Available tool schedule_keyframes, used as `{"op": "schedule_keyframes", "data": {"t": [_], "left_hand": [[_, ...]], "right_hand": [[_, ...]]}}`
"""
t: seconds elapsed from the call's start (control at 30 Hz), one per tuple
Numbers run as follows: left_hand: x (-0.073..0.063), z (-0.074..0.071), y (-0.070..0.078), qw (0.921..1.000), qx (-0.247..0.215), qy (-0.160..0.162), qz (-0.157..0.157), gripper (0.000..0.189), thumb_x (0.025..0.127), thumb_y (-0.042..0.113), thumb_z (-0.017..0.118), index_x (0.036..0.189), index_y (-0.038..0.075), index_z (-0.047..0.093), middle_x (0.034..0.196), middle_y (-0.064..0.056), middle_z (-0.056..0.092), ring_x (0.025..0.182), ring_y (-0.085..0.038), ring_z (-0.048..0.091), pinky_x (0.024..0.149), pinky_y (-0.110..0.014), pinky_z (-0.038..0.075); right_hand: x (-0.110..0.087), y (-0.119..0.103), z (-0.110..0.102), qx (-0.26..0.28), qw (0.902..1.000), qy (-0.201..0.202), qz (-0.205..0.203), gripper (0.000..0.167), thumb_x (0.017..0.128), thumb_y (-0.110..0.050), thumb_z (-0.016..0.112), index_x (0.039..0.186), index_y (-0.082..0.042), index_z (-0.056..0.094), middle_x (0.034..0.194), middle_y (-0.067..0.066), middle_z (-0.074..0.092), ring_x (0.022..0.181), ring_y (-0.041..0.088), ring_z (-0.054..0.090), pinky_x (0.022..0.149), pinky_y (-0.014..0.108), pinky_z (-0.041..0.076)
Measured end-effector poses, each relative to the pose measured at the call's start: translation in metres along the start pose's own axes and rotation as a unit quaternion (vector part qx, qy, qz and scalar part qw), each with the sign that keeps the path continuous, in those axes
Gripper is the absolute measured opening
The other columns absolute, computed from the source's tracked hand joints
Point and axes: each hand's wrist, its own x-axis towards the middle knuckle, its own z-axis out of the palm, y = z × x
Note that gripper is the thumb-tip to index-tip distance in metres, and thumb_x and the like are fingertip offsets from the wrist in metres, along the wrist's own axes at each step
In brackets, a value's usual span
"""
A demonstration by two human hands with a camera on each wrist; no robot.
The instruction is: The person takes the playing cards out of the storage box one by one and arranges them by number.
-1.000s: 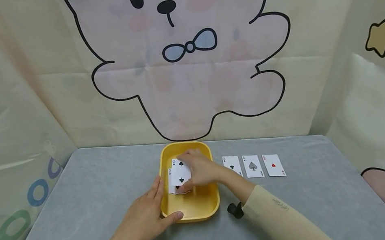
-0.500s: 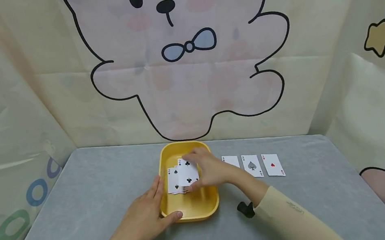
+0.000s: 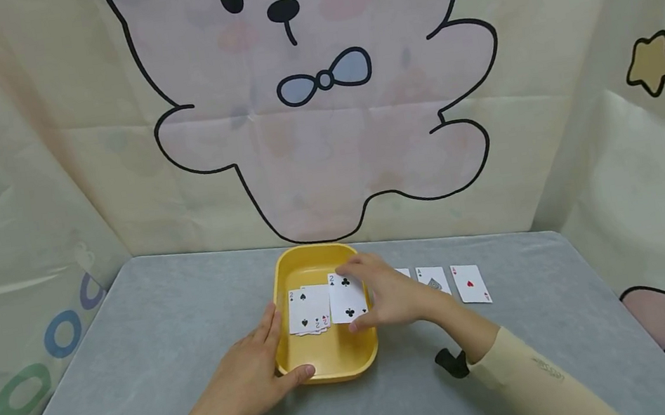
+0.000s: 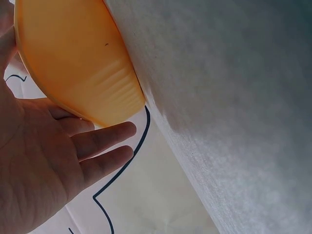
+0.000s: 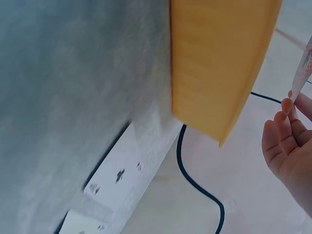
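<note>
My right hand [image 3: 392, 295] pinches a two of clubs playing card [image 3: 347, 297] by its short edges, thumb at the near end and fingers at the far end, over the right side of the yellow tray [image 3: 335, 363]. Seen from the right wrist, the card [image 5: 303, 68] stands nearly edge-on above the fingers. A small pile of cards [image 3: 307, 310] lies in the tray, a two of spades on top. With straight fingers along the tray's left rim and the thumb on the near rim, my left hand [image 3: 250, 371] rests against it. The left wrist view shows its fingers extended beside the tray wall [image 4: 83, 63].
Right of the tray, three aces lie in a row on the grey tabletop [image 3: 194, 312]: clubs [image 5: 112, 187], partly behind my right hand in the head view, then spades [image 3: 432, 278] and hearts [image 3: 471, 284]. A printed curtain [image 3: 333, 165] stands behind the table.
My right hand has lifted the two of clubs off the pile and carried it rightward to the tray's right side, uncovering the two of spades. My left hand has stayed put.
</note>
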Motion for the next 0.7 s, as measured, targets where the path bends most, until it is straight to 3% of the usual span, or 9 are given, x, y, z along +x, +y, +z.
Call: {"op": "schedule_keyframes", "data": {"t": [0.7], "left_hand": [[0.000,0.000,0.001,1.0000,-0.001,0.007,0.003,0.111,0.090,0.066,0.072,0.163,-0.004,0.027,0.171,-0.019,0.022,0.143,-0.042,0.048,0.112,-0.056,0.043]], "right_hand": [[-0.051,0.036,-0.008,-0.026,0.9996,0.014,0.001,0.090,0.077,-0.036,0.094,0.153,-0.012,0.053,0.144,0.004,0.050,0.134,0.025,0.046,0.110,0.053,0.045]]}}
